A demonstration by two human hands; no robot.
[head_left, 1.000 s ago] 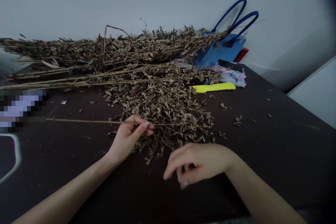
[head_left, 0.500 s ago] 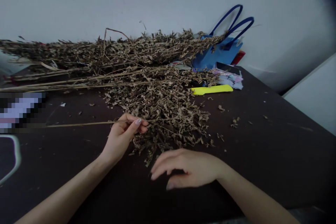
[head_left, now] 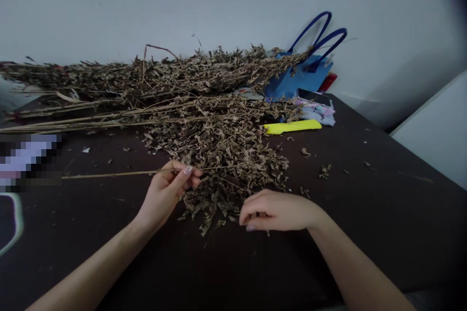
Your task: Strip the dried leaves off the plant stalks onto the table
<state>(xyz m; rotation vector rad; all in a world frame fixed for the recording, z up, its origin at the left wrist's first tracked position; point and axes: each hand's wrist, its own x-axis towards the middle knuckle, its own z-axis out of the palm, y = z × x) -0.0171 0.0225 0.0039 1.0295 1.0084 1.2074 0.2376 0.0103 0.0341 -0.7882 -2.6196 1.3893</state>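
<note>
Pinching with the left hand [head_left: 166, 192], thumb against curled fingers, a thin dry stalk [head_left: 109, 175] stretched from the left over the dark counter [head_left: 365, 223] to the heap of dried leaves [head_left: 233, 146]. Holding the right hand [head_left: 279, 211] loosely half-curled beside the heap's near edge; impossible to tell whether gripping anything. Behind, bundles of dried plants [head_left: 146, 77]; to the right, a yellow strip [head_left: 293, 127] and blue bag [head_left: 301, 82].

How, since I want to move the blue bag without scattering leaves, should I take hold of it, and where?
Probably by the tops of its two dark-blue handles, coming from above and slightly from the picture's right: the loops rise above the dried stalks, whose leafy ends overlap the left part of the blue bag.
</note>
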